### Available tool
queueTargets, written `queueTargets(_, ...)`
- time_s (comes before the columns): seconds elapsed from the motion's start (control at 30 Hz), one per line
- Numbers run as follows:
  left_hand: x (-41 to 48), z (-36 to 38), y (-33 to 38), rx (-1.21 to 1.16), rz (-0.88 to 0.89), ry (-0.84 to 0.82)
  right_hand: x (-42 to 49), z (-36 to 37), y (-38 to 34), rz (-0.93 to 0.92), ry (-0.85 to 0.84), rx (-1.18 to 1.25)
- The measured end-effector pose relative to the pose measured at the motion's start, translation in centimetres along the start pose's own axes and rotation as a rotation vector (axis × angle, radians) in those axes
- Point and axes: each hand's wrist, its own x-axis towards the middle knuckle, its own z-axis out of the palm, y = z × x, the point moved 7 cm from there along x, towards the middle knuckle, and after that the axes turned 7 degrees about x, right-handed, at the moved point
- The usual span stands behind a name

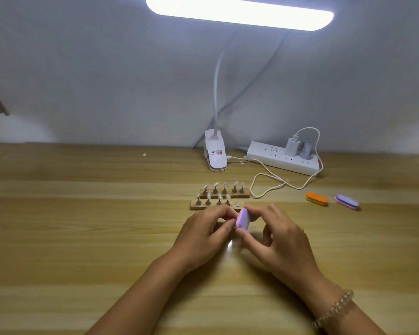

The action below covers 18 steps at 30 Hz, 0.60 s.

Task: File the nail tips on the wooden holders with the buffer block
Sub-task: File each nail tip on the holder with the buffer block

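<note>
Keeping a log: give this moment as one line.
right hand: grips buffer block | left hand: curled at block, contents hidden | near holder: one spot bare

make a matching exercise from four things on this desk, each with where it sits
Things
1. orange buffer block
2. power strip
3. lamp clamp
4. four-tip wooden holder

Places
A. against the wall, with a charger plugged in
B. front row, before the five-tip wooden holder
C. right side of the table, beside the lying purple buffer block
D. at the foot of the bent lamp neck

Pairs: 1-C, 2-A, 3-D, 4-B
</note>
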Motion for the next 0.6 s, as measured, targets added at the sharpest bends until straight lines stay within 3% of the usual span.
queueTargets(0.33, 0.0, 0.2, -0.2, -0.018, -0.033, -0.018, 0.0, -0.1, 0.2, 0.046, 0.041, 0.007)
queueTargets(0.6, 0.1, -0.4, -0.6, -0.247, -0.119, 0.031, -0.3, -0.9, 0.0, 0.035, 0.169, -0.044)
